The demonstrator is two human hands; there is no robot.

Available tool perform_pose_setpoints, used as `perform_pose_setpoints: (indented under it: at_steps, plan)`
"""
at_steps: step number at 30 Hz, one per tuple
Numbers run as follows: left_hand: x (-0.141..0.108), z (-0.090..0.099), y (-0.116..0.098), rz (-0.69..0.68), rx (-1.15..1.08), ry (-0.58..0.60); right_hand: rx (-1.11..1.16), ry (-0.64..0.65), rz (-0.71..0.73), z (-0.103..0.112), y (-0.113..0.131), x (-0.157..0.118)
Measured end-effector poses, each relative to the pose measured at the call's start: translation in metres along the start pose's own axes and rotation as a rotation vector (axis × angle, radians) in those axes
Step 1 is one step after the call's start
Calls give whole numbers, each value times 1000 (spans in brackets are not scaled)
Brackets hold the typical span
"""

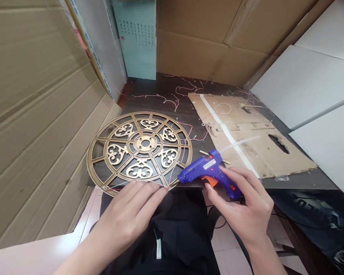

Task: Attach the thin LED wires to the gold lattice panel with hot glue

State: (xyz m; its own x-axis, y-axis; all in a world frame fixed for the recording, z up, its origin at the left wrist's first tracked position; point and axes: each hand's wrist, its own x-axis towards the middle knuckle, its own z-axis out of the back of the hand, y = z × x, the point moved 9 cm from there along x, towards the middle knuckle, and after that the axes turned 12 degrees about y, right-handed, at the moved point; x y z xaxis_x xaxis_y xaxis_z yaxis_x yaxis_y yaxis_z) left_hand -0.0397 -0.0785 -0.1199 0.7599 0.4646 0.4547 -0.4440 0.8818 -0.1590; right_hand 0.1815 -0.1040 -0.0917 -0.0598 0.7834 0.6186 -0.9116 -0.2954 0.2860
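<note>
Head view: right hand (246, 206) gripping blue glue gun (206, 170), label unreadable; left hand (132, 214) open on gold disc (139, 149).

Dark table (157, 89), glossy top, near edge running toward the person's lap. Gold openwork disc (139, 149) lies flat at the left, overhanging the near edge slightly. Torn cardboard sheet (263, 151) flat at the right, a pale tape strip along it. Thin red and white wires (172, 100) scattered across the far part. Small wooden stick (204, 153) beside the cardboard's near corner.
</note>
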Motion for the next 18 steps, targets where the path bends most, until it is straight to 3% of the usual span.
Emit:
perform_pose_setpoints:
  at_steps: [18]
  plan:
    - [-2,1,-2,-5,16,2,-22,-6,8,1,2,-3]
